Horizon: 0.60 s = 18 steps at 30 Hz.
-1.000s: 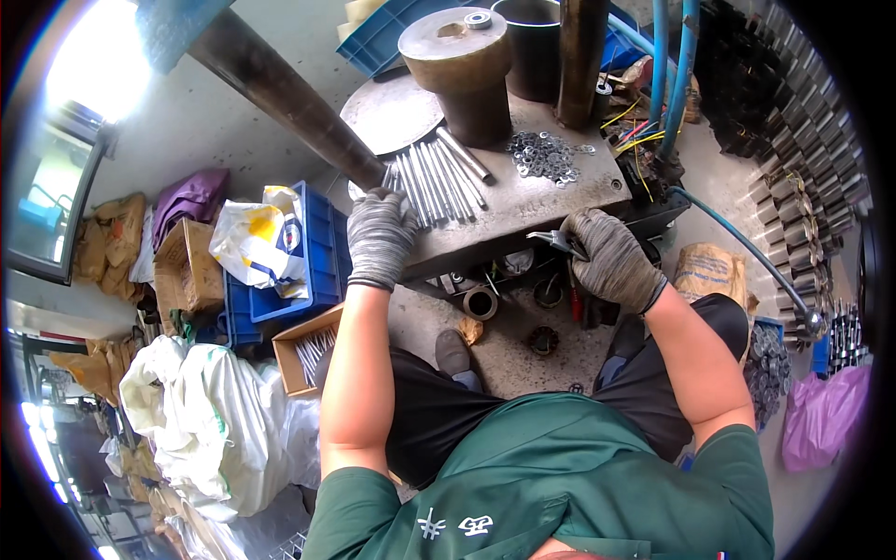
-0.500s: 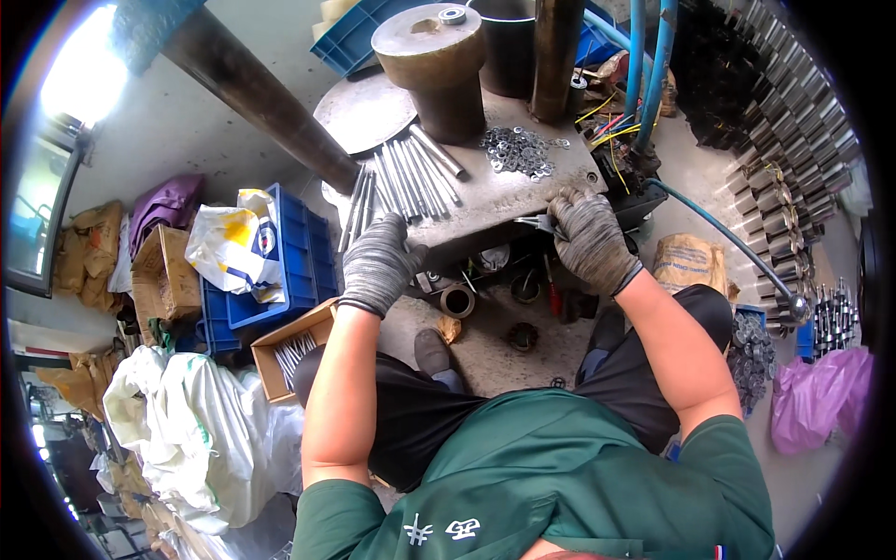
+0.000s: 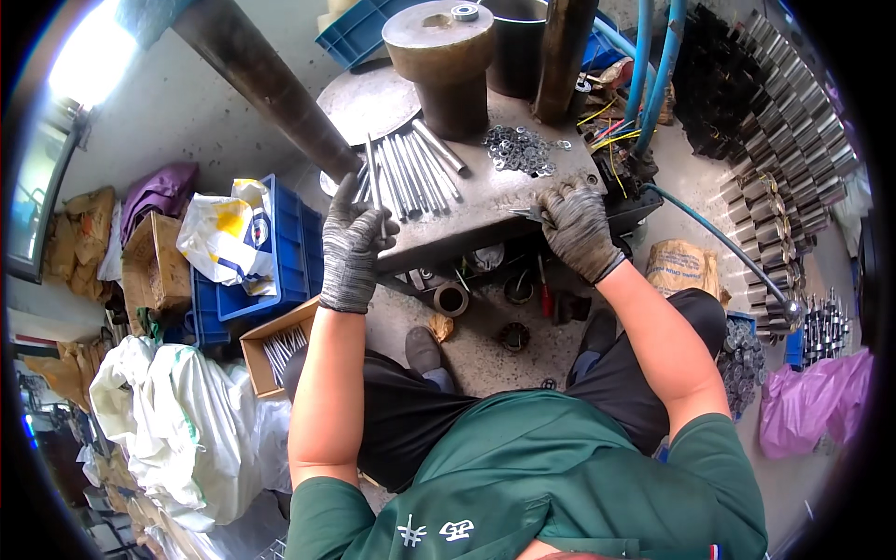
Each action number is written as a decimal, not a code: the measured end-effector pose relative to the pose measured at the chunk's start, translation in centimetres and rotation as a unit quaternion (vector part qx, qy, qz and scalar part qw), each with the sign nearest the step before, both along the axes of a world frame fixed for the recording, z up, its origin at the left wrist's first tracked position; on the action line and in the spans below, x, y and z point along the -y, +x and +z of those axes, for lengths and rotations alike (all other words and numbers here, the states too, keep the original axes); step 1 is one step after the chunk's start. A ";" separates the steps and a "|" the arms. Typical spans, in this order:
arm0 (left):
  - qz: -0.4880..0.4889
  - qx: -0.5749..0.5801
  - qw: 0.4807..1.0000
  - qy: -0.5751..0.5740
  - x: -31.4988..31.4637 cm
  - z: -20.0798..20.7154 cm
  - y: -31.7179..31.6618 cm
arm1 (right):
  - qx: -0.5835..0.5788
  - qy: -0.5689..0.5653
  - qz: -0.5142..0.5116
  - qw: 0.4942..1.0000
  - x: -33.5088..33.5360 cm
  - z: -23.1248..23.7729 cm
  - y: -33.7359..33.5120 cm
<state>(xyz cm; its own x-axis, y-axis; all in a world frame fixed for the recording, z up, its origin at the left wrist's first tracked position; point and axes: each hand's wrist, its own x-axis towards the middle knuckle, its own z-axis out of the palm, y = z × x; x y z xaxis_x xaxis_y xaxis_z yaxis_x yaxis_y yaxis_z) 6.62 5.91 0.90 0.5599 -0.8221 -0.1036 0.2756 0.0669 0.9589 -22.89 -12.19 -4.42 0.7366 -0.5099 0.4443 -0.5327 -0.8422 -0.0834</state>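
My left hand [image 3: 352, 252], in a grey knitted glove, is at the left front of the metal worktable [image 3: 499, 191]. Its fingers grip a slim metal rod [image 3: 375, 177], which stands tilted up from the hand. Several similar steel rods [image 3: 417, 177] lie side by side on the tabletop just beyond. At the table's right front corner, my gloved right hand [image 3: 581, 229] is closed on what looks like pliers [image 3: 525, 213]; their grey pointed tip pokes out leftward and the handles are hidden in the palm. A pile of small metal rings [image 3: 519, 151] lies beyond that hand.
A thick cylindrical metal block [image 3: 439, 56] with a bearing [image 3: 465, 12] on top stands at the back. A dark slanted column [image 3: 266, 84] rises on the left. Blue crates [image 3: 299, 247] and a carton of rods [image 3: 280, 350] sit left; blue hoses [image 3: 661, 84] hang right.
My left hand has turned upward and now holds a rod raised from the row. My right hand has shifted slightly left and up with the pliers still in it.
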 end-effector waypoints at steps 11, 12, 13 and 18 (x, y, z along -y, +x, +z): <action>-0.123 -0.113 0.985 -0.041 1.9 -0.8 -6.4 | 0.217 0.313 -0.013 0.925 -2.7 1.4 0.7; -0.151 -0.076 0.985 -0.017 2.0 -1.1 -7.0 | 0.266 0.391 0.007 0.881 -3.2 1.9 0.8; -0.181 -0.040 0.983 0.008 2.1 -1.4 -7.6 | 0.313 0.466 0.024 0.827 -3.8 2.3 0.9; -0.207 0.057 0.976 0.022 3.0 -3.7 -10.9 | 0.298 0.565 0.039 0.769 -5.4 4.2 1.1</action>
